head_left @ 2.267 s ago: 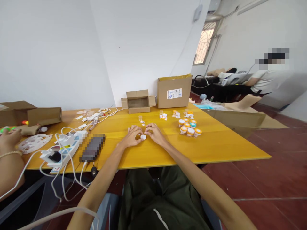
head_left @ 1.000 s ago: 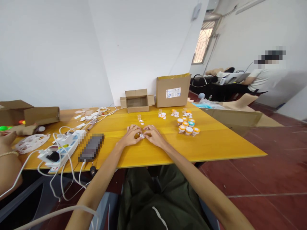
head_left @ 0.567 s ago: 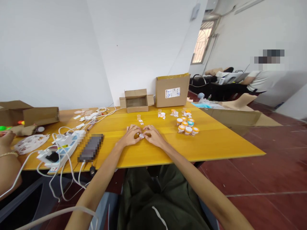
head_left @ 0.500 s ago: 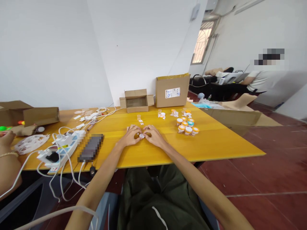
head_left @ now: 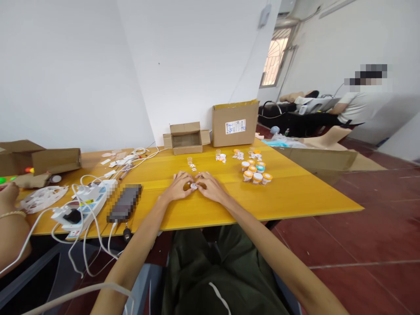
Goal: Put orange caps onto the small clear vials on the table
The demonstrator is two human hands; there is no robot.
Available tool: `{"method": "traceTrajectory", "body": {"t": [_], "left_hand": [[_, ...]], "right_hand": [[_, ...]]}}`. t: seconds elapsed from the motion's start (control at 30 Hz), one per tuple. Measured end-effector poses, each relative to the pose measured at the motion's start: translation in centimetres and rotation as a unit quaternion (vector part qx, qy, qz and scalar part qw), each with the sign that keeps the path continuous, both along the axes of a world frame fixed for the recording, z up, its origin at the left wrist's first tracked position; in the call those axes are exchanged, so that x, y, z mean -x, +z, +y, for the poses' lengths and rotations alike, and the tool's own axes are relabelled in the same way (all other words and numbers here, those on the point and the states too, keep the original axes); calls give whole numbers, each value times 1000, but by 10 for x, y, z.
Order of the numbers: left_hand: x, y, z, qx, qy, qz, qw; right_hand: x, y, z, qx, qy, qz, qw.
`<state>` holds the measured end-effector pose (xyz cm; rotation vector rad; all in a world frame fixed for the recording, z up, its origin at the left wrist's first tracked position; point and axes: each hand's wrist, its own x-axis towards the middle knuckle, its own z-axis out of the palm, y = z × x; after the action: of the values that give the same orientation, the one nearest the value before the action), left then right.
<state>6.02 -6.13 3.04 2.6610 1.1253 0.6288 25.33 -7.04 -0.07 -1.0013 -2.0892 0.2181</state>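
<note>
My left hand and my right hand meet over the table, thumbs and fingers closed from both sides on a small white round cap. Its finer details are too small to make out. Just beyond my fingers lie several little white pieces with dark marks. Behind them stands a small clear cup. To the right of my right hand, several clear jars with orange, white or teal lids are grouped together.
Further back lie more small white pieces. An open cardboard box and a closed carton stand by the wall. At left are a phone, a power strip with cables, and another person's arm. A person sits far right.
The view has shifted very slightly. Both hands keep the same pinch on the white cap, and the other things on the table have not moved.
</note>
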Motion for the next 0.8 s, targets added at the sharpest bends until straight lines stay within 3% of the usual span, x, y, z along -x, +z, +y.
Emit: {"method": "traceTrajectory", "body": {"t": [0.33, 0.47, 0.8], "left_hand": [[10, 1, 5, -27, 45, -2, 999], [10, 2, 5, -34, 35, 13, 999], [10, -2, 9, 10, 55, -23, 998]], "right_hand": [[-1, 6, -3, -1, -5, 3, 1000], [0, 6, -4, 7, -10, -20, 1000], [3, 7, -6, 34, -23, -50, 998]]}}
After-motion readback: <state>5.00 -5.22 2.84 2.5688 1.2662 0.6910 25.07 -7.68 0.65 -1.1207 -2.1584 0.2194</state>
